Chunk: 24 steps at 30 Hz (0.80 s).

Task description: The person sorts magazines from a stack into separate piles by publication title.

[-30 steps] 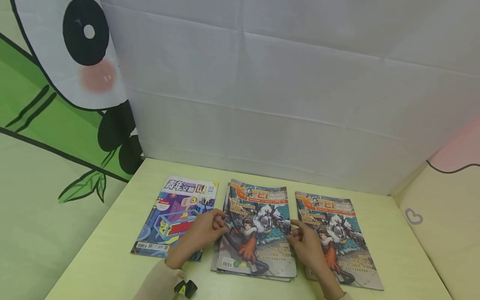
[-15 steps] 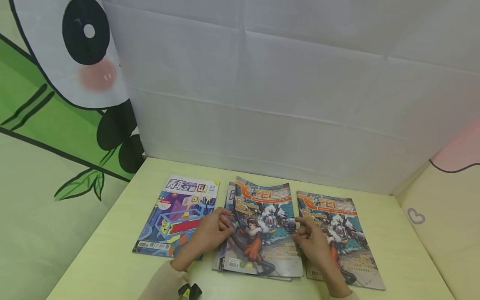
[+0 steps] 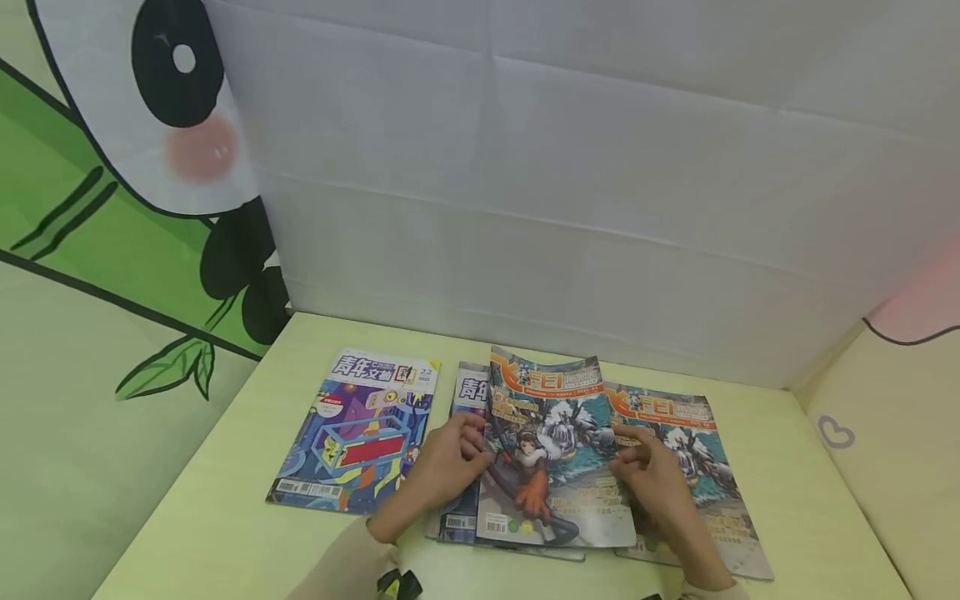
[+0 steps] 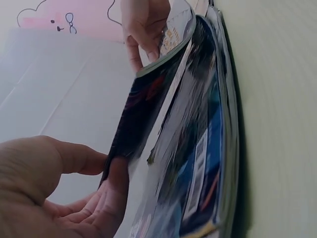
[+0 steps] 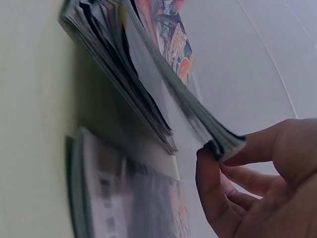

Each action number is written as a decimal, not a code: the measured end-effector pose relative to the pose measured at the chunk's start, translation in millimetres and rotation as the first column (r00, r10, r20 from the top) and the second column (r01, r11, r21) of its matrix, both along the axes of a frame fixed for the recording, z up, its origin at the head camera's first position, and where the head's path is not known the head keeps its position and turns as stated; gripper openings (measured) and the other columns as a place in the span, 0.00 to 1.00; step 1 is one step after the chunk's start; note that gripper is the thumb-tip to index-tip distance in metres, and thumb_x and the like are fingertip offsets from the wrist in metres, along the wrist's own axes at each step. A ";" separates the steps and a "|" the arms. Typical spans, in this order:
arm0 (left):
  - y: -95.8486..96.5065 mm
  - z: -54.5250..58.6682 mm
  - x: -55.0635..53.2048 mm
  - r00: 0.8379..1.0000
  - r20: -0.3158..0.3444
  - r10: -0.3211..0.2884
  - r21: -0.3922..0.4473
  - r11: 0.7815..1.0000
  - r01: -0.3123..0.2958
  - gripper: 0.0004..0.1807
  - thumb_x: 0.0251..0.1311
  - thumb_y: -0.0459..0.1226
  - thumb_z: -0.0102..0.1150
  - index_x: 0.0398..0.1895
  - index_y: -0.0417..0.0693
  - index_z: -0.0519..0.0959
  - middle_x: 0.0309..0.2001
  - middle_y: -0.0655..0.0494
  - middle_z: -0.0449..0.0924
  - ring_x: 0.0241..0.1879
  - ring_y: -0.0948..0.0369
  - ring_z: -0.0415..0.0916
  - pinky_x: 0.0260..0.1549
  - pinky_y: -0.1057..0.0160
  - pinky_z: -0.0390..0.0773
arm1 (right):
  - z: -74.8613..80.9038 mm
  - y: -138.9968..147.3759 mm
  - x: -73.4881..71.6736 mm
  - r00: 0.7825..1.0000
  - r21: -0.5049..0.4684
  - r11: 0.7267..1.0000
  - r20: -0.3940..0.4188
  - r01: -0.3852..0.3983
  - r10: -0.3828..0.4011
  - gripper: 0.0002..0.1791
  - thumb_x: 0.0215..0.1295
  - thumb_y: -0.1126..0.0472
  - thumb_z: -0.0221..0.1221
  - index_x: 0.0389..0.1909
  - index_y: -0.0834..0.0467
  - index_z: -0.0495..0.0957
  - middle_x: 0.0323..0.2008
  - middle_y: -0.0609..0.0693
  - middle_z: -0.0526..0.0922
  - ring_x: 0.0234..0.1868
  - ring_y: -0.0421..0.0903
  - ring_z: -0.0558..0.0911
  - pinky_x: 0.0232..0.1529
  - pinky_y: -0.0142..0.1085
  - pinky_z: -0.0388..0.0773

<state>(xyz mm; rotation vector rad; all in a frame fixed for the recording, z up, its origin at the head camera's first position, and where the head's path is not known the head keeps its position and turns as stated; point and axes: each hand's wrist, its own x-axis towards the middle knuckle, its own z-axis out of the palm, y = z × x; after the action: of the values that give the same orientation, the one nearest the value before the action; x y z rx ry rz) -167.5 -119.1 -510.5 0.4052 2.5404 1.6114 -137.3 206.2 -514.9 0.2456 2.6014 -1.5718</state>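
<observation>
A magazine (image 3: 555,458) with an orange title and a red-armed figure is raised and slightly bowed between both hands. My left hand (image 3: 450,458) pinches its left edge between thumb and fingers; in the left wrist view that hand (image 4: 64,183) grips the lifted edge. My right hand (image 3: 652,471) pinches the opposite edge, which the right wrist view shows between thumb and fingers of the hand (image 5: 252,178). Under the held magazine lies a stack with a purple-and-blue magazine (image 3: 459,517) on top, mostly covered. The held magazine's right side overlaps a same-cover magazine (image 3: 720,492) in the head view.
Another purple-and-blue magazine (image 3: 360,442) lies flat on the pale yellow table (image 3: 225,500) at the left. Behind the table hangs a white cloth wall (image 3: 525,208). A cartoon-printed panel (image 3: 180,167) stands on the left side.
Both hands have lifted the top magazine off the middle stack and carried it to the right, uncovering the purple-and-blue magazine beneath. The outer magazines stay in place.
</observation>
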 end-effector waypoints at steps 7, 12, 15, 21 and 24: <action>20.6 -2.0 1.8 0.999 -0.033 0.024 0.061 0.998 -0.022 0.24 0.63 0.26 0.72 0.62 0.33 0.78 0.40 0.53 0.85 0.36 0.64 0.83 0.38 0.68 0.84 | 9.9 20.6 -1.0 1.000 0.009 1.000 0.007 0.015 -0.015 0.32 0.74 0.73 0.66 0.77 0.66 0.72 0.49 0.61 0.85 0.45 0.49 0.86 0.39 0.37 0.84; 36.7 -4.7 2.9 1.000 -0.018 0.016 0.099 0.995 -0.014 0.24 0.64 0.28 0.72 0.63 0.34 0.79 0.41 0.54 0.85 0.36 0.65 0.83 0.38 0.68 0.83 | 14.4 39.8 0.9 1.000 -0.008 1.000 0.021 -0.016 0.016 0.33 0.76 0.73 0.64 0.80 0.66 0.68 0.48 0.61 0.85 0.34 0.45 0.84 0.31 0.38 0.82; 45.8 -5.1 2.6 1.000 -0.001 -0.009 0.155 0.988 0.009 0.25 0.64 0.27 0.71 0.64 0.33 0.78 0.42 0.52 0.85 0.37 0.66 0.83 0.39 0.68 0.84 | 17.6 51.3 2.3 0.998 -0.010 0.999 0.047 -0.038 0.039 0.34 0.78 0.72 0.62 0.82 0.66 0.64 0.49 0.60 0.84 0.29 0.45 0.80 0.29 0.39 0.80; 65.0 -5.8 1.6 0.999 0.003 -0.038 0.209 0.977 0.036 0.26 0.63 0.26 0.71 0.65 0.32 0.78 0.43 0.50 0.86 0.37 0.66 0.83 0.39 0.68 0.85 | 19.3 72.5 3.5 0.998 0.010 0.999 0.055 -0.036 0.036 0.35 0.78 0.72 0.62 0.82 0.66 0.64 0.47 0.59 0.85 0.38 0.47 0.83 0.36 0.38 0.83; 74.2 -5.8 2.2 0.999 0.000 -0.046 0.203 0.978 0.045 0.26 0.64 0.27 0.71 0.65 0.33 0.78 0.43 0.50 0.87 0.38 0.64 0.85 0.40 0.67 0.85 | 17.7 82.8 4.4 0.998 0.003 0.999 0.053 -0.039 0.038 0.35 0.78 0.72 0.62 0.82 0.67 0.63 0.48 0.60 0.85 0.40 0.47 0.85 0.38 0.39 0.86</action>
<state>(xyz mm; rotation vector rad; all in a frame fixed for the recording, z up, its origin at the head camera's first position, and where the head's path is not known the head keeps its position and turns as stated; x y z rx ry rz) -165.3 -44.9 -516.4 0.4732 2.3527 1.8582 -132.9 289.0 -497.2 0.2327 2.5537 -1.5270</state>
